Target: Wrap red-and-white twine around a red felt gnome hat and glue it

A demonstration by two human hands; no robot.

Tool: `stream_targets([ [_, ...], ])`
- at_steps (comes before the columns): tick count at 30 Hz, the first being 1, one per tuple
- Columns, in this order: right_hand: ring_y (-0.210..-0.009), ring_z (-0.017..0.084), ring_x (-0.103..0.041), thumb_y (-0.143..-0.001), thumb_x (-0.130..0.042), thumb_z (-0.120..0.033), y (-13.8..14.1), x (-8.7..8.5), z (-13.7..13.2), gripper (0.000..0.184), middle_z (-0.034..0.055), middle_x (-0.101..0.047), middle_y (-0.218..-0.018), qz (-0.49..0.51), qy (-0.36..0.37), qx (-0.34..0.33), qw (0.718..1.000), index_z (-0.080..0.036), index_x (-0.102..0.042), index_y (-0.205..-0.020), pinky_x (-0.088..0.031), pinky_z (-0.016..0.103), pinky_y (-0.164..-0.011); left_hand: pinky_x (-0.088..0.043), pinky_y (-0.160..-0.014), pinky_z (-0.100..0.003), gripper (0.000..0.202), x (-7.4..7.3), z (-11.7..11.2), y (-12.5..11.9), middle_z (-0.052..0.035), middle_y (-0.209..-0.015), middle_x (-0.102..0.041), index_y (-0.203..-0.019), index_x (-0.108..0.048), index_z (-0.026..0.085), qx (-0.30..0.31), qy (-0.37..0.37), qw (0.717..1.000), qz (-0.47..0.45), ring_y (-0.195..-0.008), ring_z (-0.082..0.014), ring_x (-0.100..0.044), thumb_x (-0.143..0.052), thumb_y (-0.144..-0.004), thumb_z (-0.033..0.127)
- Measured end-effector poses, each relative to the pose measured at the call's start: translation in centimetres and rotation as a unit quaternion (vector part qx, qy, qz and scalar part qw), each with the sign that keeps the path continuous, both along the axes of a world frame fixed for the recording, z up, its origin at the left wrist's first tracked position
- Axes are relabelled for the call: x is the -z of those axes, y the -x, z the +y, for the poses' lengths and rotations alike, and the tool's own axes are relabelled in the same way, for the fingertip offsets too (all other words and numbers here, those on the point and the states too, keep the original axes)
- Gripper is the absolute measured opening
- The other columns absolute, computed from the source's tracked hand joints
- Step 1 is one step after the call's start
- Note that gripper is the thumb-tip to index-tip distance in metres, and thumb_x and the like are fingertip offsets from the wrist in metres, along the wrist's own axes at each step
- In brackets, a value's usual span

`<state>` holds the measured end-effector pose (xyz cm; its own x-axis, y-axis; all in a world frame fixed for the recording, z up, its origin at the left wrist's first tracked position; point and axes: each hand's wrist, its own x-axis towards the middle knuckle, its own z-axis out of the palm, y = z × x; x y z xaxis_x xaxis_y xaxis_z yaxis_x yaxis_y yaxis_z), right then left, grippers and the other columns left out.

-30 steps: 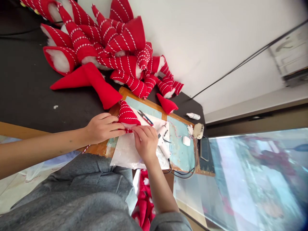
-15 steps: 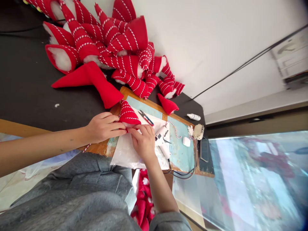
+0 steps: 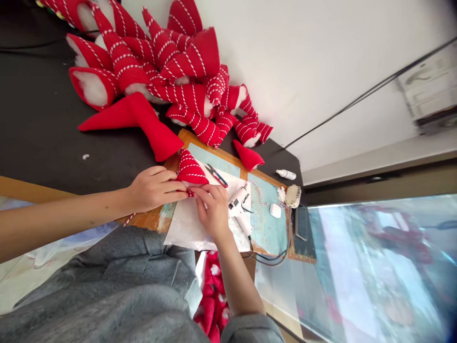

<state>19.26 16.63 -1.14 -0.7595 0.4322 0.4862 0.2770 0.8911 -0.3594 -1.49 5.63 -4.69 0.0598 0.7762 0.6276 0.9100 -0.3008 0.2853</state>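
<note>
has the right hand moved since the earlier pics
Yes, slightly: the fingertips of the right hand have shifted toward the striped red fabric cone, judged against the thread snips lying on the sheet.

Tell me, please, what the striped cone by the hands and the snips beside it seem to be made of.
The striped cone looks like matte red felt, judging by its soft, unshiny surface, wound with red-and-white twine. The snips seem to be polished steel, going by their sheen; the blue trim is perhaps plastic.
</note>
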Motion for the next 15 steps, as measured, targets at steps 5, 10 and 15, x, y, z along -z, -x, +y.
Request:
stream_targets([
  [5,-0.093,0.025,-0.076,-0.11,-0.057,-0.026,-0.8,-0.8,0.5,0.021,0.0064,-0.083,-0.102,0.085,0.011,0.037,0.996,-0.027,-0.078,-0.115,-0.058,0.045,-0.091,-0.046,-0.089,-0.034,0.032,0.3,0.7,1.5,0.0089,-0.103,-0.088,-0.107,-0.084,0.043,0.044,-0.079,0.996,0.002,-0.096,-0.0193,-0.071,-0.062,-0.108,0.019],
  [10,-0.143,0.034,-0.062,-0.096,-0.08,-0.053,-0.8,-1.4,0.6,0.073,0.017,-0.064,-0.151,0.158,0.098,0.035,0.982,-0.027,-0.048,-0.156,-0.055,0.057,-0.115,-0.046,-0.091,-0.037,0.011,-3.0,0.9,2.3,0.007,-0.093,-0.087,-0.1,-0.084,0.036,-0.007,-0.105,0.994,-0.027,-0.094,-0.0228,-0.069,-0.074,-0.103,0.034],
  [15,-0.152,0.036,-0.055,-0.081,-0.092,-0.06,2.4,-2.7,0.1,0.123,0.0211,-0.052,-0.164,0.166,0.284,0.01,0.944,-0.029,-0.014,-0.171,-0.048,0.062,-0.124,-0.055,-0.091,-0.037,0.02,-8.4,0.8,1.6,0.0016,-0.093,-0.081,-0.094,-0.078,0.03,-0.027,-0.089,0.976,-0.195,-0.095,-0.0231,-0.07,-0.072,-0.103,0.047],
])
